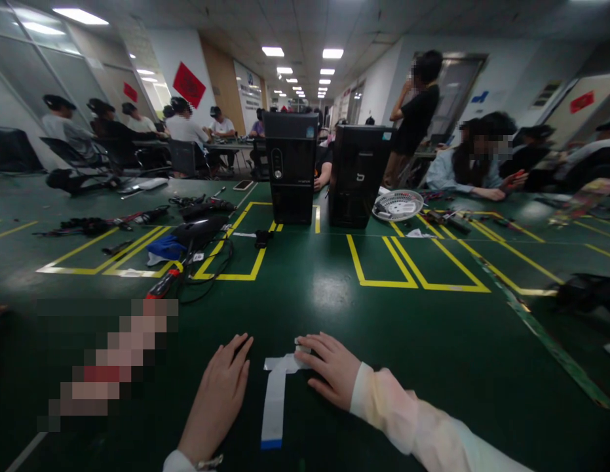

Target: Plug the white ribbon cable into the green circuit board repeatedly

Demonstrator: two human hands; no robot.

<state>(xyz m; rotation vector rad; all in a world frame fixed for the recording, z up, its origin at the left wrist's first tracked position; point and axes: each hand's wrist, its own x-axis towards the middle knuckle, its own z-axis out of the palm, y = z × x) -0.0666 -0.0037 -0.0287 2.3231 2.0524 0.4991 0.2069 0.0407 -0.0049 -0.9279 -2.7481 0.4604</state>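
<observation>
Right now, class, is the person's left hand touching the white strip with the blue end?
Apart: the head view shows green tabletop between the left hand and the white strip.

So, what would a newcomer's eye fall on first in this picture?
Probably the two black computer towers, standing side by side on the far part of the green table. Next, perhaps, the yellow tape outlines to both sides of them. At the bottom, a white strip with a blue end lies between the left hand and right hand.
</observation>
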